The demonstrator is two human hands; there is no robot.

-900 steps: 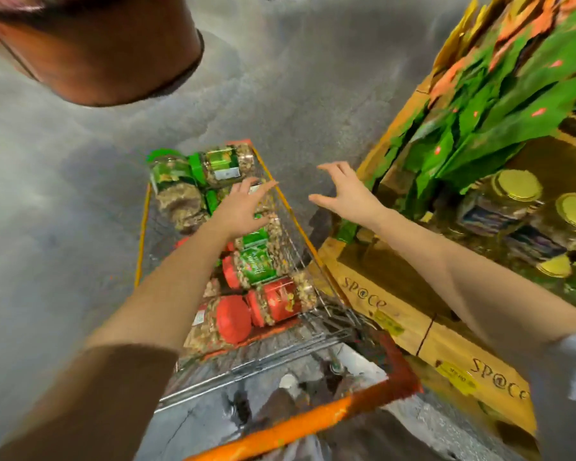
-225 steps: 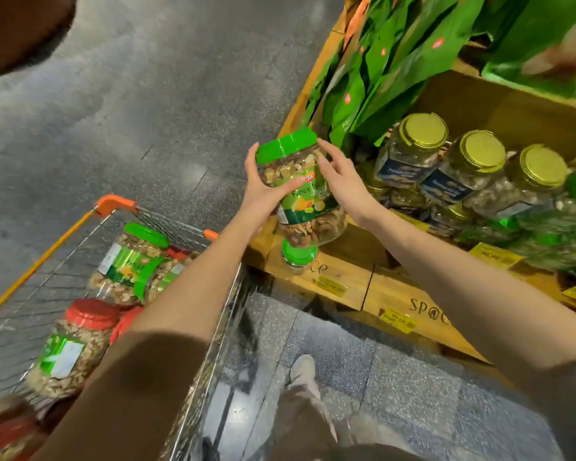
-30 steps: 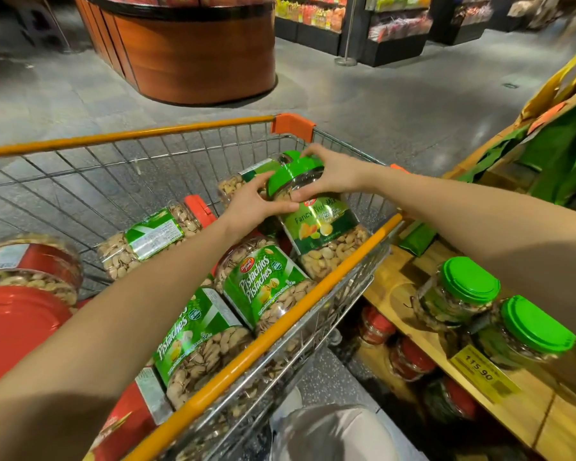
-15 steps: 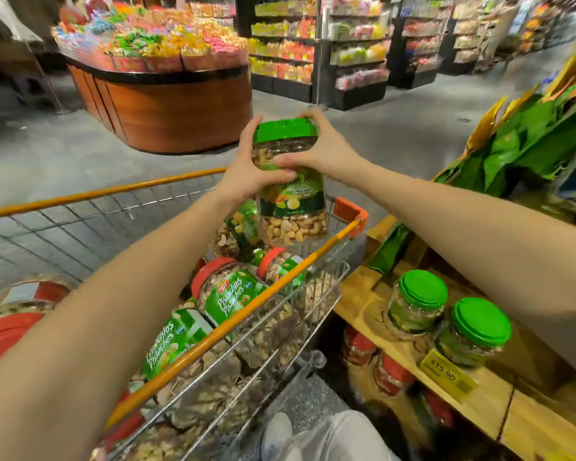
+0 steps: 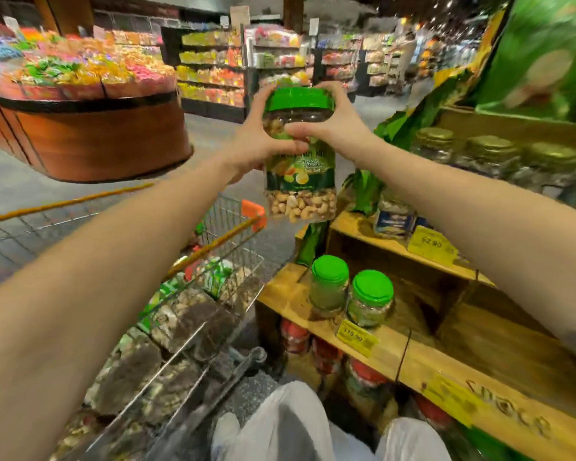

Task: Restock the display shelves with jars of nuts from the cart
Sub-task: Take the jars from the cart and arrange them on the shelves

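I hold both arms extended; left hand and right hand have fingers grasping the jar, upright, long axis vertical, green lid up.

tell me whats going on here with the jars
A person is restocking nut jars. Their left hand and right hand both grip a green-lidded mixed nut jar, held upright in the air above the shopping cart corner, beside the wooden display shelf. On that shelf two green-lidded jars already stand, and more jars of nuts lie in the cart. The held jar is not yet shelved.
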